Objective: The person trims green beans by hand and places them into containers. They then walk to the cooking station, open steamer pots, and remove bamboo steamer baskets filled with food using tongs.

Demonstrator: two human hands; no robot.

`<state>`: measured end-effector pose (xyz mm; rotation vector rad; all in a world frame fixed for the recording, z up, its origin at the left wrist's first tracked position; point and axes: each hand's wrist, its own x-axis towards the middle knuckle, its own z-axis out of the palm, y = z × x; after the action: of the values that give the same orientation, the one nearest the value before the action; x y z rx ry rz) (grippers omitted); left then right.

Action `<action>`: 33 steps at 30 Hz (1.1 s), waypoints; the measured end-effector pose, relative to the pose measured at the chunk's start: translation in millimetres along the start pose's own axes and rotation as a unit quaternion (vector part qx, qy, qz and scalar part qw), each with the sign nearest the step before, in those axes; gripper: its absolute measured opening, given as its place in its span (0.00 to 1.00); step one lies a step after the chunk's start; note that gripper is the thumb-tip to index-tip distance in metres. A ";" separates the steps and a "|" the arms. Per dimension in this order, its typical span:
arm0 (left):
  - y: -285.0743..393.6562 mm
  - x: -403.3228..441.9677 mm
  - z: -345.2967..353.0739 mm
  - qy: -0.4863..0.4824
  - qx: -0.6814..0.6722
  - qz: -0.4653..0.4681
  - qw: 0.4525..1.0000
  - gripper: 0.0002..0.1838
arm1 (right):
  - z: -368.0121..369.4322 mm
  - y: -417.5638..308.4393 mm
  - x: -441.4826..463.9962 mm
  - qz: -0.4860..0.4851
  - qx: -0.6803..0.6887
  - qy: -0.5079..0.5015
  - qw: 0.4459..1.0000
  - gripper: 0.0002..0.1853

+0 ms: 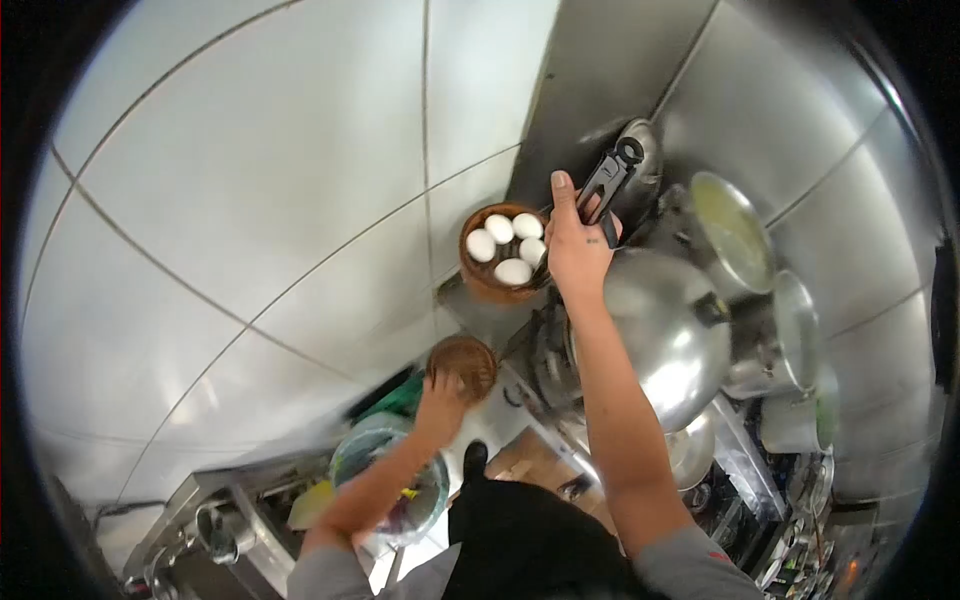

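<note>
My left hand [447,393] is closed over the near edge of a round brown object [470,362] that looks like a lid or shallow basket. Ahead of it, several white eggs [513,271] sit in a round brown pot [492,290] by the tiled wall. My right hand [580,245] is just right of that pot, its fingers wrapped round a black and silver handle [605,187] with a ring-shaped end. The thumb points up along it. What the handle belongs to is hidden.
To the right stands a large domed metal lid [655,325] on the stove. Beyond it are metal pots [735,235] against the steel wall. Below my left arm is a clear plastic-lined bin [435,500]. A metal counter [255,540] with utensils lies at lower left.
</note>
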<state>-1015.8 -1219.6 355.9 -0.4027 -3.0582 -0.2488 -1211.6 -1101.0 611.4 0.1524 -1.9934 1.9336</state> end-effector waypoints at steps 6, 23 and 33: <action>63.1 -129.6 -39.7 -0.030 -0.180 -0.129 0.975 0.13 | 28.7 62.0 -28.3 -0.043 0.002 0.005 0.999 0.17; -3.0 -153.1 -63.6 -0.134 -0.110 -0.088 0.981 0.25 | 4.7 131.0 -109.5 0.004 -0.008 -0.099 0.995 0.09; -9.9 -77.1 -107.3 -0.079 -0.104 0.094 0.987 0.16 | -84.0 46.9 -151.2 0.157 0.205 -0.383 0.887 0.11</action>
<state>-941.3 -1266.2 455.0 -0.7524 -3.1263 -0.5548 -1071.0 -1041.2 517.7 0.8741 -2.0827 2.8088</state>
